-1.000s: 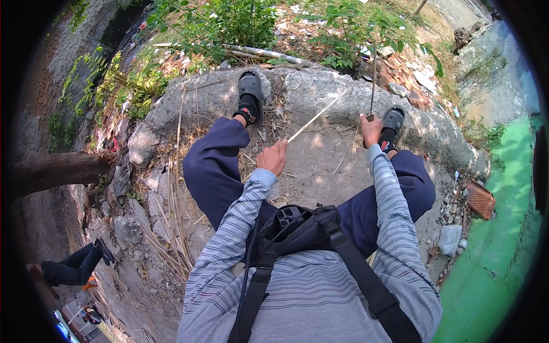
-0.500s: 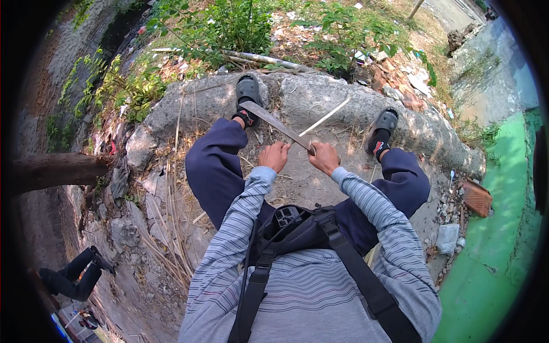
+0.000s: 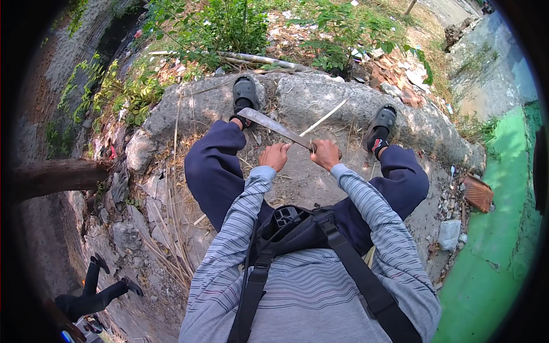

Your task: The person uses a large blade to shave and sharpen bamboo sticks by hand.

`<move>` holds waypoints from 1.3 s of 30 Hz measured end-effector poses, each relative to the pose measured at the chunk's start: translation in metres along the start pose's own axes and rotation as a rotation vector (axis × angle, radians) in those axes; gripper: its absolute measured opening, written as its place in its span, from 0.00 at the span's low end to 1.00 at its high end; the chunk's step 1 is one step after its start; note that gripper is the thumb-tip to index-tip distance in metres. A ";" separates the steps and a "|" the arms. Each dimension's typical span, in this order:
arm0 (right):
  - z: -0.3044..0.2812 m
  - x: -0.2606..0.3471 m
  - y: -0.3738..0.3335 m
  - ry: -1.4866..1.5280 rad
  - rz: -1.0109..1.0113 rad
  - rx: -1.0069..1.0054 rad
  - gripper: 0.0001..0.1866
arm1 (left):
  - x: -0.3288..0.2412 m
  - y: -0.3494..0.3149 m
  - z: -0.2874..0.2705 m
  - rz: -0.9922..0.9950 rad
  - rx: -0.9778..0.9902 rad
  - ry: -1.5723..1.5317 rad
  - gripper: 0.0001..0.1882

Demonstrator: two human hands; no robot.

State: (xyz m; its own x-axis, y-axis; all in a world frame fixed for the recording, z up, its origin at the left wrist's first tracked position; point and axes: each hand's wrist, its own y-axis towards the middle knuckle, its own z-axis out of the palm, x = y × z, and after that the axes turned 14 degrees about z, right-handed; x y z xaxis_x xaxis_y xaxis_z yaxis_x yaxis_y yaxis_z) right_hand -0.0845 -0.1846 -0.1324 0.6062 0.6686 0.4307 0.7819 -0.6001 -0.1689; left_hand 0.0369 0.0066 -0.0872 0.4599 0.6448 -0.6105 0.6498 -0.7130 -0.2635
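My right hand [image 3: 325, 155] is closed round the handle of a machete [image 3: 274, 125]. Its worn grey blade slants up and left, and the tip reaches close to my left shoe. A pale, thin bamboo strip [image 3: 325, 117] passes under the blade and points up to the right. The strip's near end runs to my left hand [image 3: 274, 156], whose fingers are closed on it; the exact grip is partly hidden. Both hands are close together over the bare ground between my knees, with the blade crossing the strip just beyond them.
Rough concrete kerb [image 3: 337, 106] curves under my shoes. Long dry strips [image 3: 171, 240] lie to the left, near a tree trunk [image 3: 60, 178]. A broken brick [image 3: 478, 193] sits beside the green surface [image 3: 486, 240] at right. At lower left are another person's legs [image 3: 97, 297].
The machete blade has tilted slightly, its tip now a little lower. My hands stay nearly in place. At lower left, the other person's legs have moved and spread apart.
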 end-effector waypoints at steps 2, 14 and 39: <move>0.000 -0.001 0.001 0.007 0.022 0.031 0.08 | 0.002 0.000 0.003 -0.010 -0.002 0.000 0.24; -0.003 0.015 -0.006 0.089 0.092 0.083 0.09 | 0.004 0.007 0.004 -0.020 0.026 0.041 0.25; 0.004 0.007 -0.009 0.049 0.062 0.168 0.10 | 0.015 0.005 0.018 -0.055 0.096 -0.009 0.24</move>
State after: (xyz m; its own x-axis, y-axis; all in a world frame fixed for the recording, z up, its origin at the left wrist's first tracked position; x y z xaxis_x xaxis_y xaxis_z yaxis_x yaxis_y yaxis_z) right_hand -0.0873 -0.1728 -0.1313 0.6493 0.6081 0.4567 0.7591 -0.5552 -0.3399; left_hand 0.0366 0.0079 -0.1112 0.4199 0.6812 -0.5996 0.6126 -0.7003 -0.3665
